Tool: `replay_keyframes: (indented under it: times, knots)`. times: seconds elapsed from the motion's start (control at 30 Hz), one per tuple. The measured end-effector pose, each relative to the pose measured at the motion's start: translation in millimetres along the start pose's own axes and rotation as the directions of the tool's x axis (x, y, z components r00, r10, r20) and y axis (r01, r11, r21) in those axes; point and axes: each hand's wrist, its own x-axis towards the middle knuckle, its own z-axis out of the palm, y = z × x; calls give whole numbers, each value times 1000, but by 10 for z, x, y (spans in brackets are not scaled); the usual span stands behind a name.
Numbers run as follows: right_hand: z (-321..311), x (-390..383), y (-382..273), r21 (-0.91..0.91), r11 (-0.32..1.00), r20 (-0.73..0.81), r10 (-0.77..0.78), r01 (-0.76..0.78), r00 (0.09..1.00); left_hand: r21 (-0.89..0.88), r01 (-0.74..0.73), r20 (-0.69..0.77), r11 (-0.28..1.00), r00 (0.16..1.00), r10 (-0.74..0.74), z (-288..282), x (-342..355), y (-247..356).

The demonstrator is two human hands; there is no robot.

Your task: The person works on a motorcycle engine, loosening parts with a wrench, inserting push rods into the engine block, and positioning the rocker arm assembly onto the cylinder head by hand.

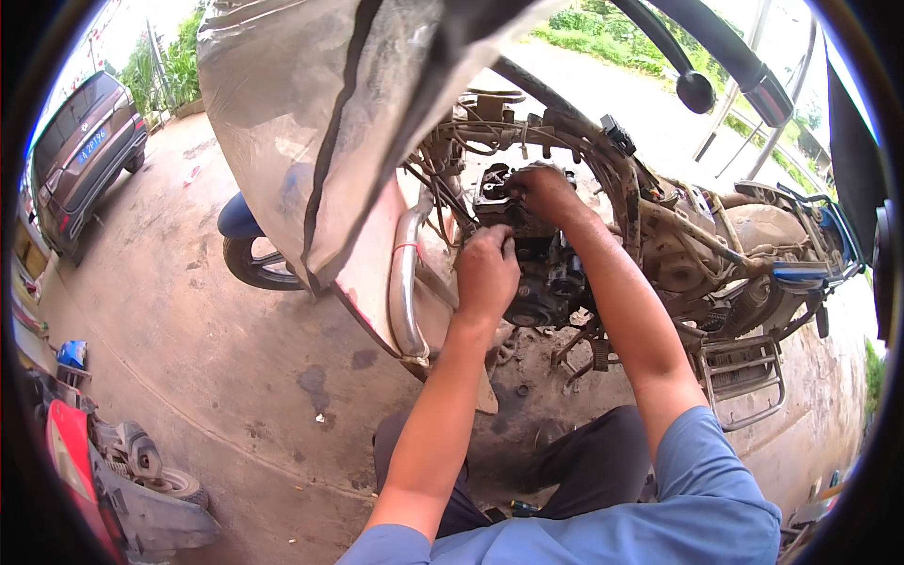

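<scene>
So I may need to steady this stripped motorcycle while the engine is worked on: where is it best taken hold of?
Probably the black handlebar grip, taken from the bike's right, above the frame. It is a round bar sticking out free, while the engine is crowded by the left hand, the right hand and loose wiring. The chrome crash bar is a lower option.

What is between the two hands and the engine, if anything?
Nothing visible. The left hand rests on the side of the engine, and the right hand is on its top. The frame tubes and wires pass around and above the hands, not between them and the engine.
</scene>
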Motion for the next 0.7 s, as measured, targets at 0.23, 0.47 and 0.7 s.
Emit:
replay_keyframes:
  times: [0.23, 0.47, 0.7]
  knots:
    - [-77, 112, -37, 36, 984, 196, 162, -172, 967, 144, 134, 101, 980, 984, -149, 561, 1107, -560]
    - [-222, 106, -9, -3, 986, 218, 166, -169, 962, 353, -10, 402, 936, 905, -142, 443, 1393, -519]
    - [-638, -664, -469, 117, 983, -56, 147, -140, 988, 267, -32, 452, 963, 887, -96, 387, 1502, -630]
